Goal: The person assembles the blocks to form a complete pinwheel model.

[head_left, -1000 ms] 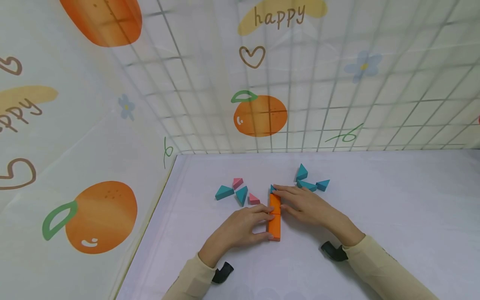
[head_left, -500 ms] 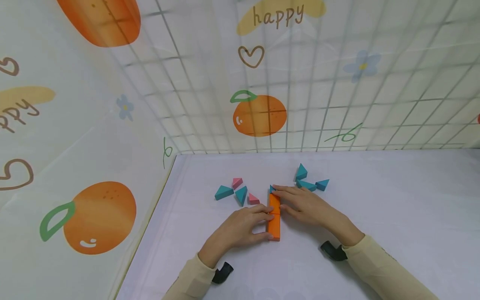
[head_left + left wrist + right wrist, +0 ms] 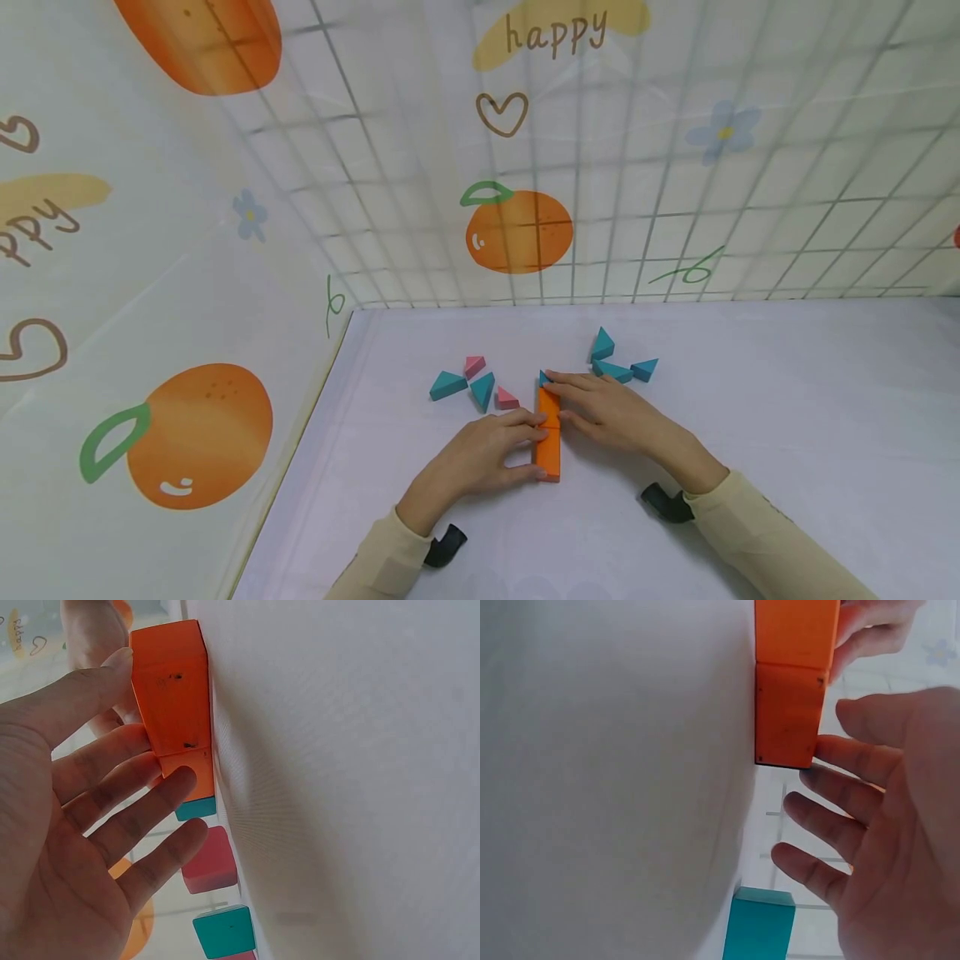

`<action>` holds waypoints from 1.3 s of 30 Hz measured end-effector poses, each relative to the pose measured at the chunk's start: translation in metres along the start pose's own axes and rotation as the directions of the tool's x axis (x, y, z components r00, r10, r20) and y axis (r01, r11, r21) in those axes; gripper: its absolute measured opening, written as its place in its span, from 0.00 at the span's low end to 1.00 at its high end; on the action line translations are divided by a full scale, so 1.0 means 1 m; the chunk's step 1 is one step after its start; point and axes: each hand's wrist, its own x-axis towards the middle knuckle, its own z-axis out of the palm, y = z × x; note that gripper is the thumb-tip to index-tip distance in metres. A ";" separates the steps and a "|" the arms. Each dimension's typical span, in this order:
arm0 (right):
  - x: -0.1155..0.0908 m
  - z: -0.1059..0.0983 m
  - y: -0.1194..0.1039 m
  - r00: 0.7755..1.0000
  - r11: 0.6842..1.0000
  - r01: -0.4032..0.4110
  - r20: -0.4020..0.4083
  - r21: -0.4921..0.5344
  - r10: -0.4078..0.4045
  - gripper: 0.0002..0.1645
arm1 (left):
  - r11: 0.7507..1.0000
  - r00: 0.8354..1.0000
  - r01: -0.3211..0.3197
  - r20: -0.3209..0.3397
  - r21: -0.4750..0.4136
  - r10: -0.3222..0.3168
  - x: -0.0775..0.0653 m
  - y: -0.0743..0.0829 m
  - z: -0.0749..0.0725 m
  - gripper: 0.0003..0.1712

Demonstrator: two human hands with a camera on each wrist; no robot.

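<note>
Two orange rectangular blocks, a nearer one (image 3: 548,457) and a farther one (image 3: 551,403), lie end to end in a line on the white table. A small blue triangular block (image 3: 543,379) sits at their far end, partly covered by fingers. My left hand (image 3: 480,450) touches the row from the left, thumb at the near block (image 3: 172,690) and fingers fairly straight along the side. My right hand (image 3: 622,410) reaches in from the right; its fingertips rest at the far end by the blue block. In the right wrist view its fingers are extended beside the far orange block (image 3: 787,716).
Left of the row lie teal triangular blocks (image 3: 448,385) and pink triangular blocks (image 3: 507,398). Several more teal and blue triangles (image 3: 602,344) lie behind my right hand. A printed curtain (image 3: 525,167) hangs along the table's back edge, another at the left.
</note>
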 end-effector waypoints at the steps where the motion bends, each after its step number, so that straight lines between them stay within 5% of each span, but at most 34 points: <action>1: 0.000 0.000 0.000 1.000 1.000 0.002 -0.003 0.000 -0.002 0.28 | 1.000 1.000 0.001 0.001 -0.001 -0.001 0.000 0.000 0.000 0.29; 39: -0.004 -0.007 0.003 1.000 1.000 -0.019 -0.022 0.008 0.019 0.32 | 1.000 1.000 0.003 0.004 -0.011 -0.003 0.001 0.000 0.000 0.29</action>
